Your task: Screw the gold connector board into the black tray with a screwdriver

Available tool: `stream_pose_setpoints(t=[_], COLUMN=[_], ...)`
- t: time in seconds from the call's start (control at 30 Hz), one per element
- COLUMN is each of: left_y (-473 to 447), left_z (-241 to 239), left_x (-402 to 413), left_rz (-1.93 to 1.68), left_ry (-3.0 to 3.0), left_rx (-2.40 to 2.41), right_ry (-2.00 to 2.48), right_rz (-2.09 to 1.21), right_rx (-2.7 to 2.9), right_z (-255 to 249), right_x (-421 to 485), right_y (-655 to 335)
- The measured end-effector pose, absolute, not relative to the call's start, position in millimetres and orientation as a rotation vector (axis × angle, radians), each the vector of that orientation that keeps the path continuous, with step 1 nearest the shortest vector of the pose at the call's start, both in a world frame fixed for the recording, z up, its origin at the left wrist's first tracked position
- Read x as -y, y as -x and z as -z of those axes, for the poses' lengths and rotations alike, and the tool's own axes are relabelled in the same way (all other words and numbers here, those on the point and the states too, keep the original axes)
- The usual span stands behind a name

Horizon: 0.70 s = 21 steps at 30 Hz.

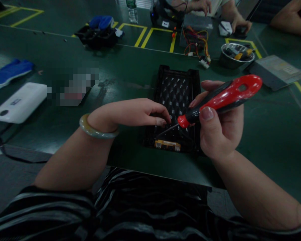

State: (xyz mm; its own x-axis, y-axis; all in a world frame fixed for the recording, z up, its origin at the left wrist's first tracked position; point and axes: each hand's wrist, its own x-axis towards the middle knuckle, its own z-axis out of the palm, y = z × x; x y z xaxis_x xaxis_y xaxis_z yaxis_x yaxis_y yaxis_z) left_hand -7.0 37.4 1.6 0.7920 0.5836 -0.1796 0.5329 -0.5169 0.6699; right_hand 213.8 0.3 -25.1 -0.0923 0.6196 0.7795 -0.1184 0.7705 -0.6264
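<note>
My right hand [222,134] grips a red and black screwdriver [225,95], its thumb pressed along the handle. The thin shaft points down and left, its tip close to a yellow circuit board [167,145] at the near end of a black plastic panel [177,88]. This panel has a raised diamond pattern and lies flat on the green table. From the left, my left hand [145,112] reaches over the panel's near half. Its thumb and fingertips are drawn together beside the shaft; whatever is between them is hidden.
A white power bank [20,102] and blue gloves [11,72] lie at left. Farther back are a black tray [97,37], a power supply with coloured wires [197,36] and a metal bowl of tools [237,55]. A flat metal-grey case [278,72] lies right. Other people's hands show at the far side.
</note>
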Motion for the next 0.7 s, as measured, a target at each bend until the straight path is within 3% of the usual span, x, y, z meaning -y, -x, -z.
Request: stream_pose_setpoints(t=[0.7], left_y=[11.5], left_z=[-6.4], left_x=[-32.2], left_rz=[0.061], left_ry=[-2.381], left_rx=[-0.769], right_ry=[0.412], right_rz=[-0.653], right_rx=[1.547], right_z=[30.8], right_x=[-2.4], right_y=[-216.8])
